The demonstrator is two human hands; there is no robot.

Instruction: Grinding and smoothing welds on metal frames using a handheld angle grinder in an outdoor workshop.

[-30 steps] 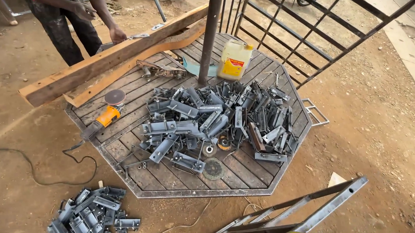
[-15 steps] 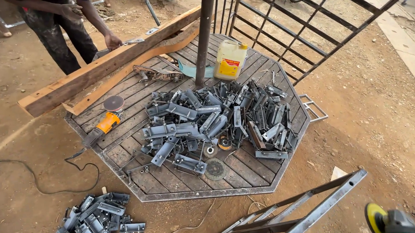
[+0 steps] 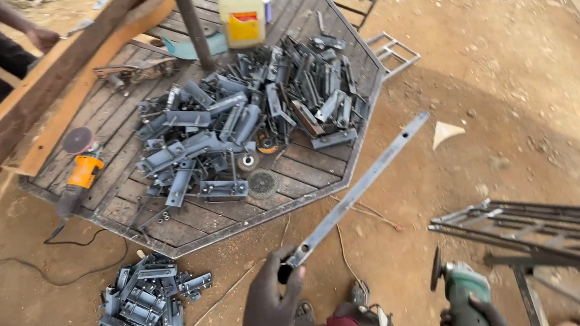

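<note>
From your head camera you look down on bare reddish dirt ground outdoors; an octagonal slatted metal panel lies flat on it. Your left hand is closed round the near end of one long flat grey steel bar, which slants up towards the panel's edge; your right hand grips one green angle grinder, disc upright. Two heaps of grey steel brackets show: a large one on the panel, a small one on the dirt; one orange angle grinder lies on the slats; one yellowish plastic jug stands beyond; another person's hand rests by a wooden beam.
</note>
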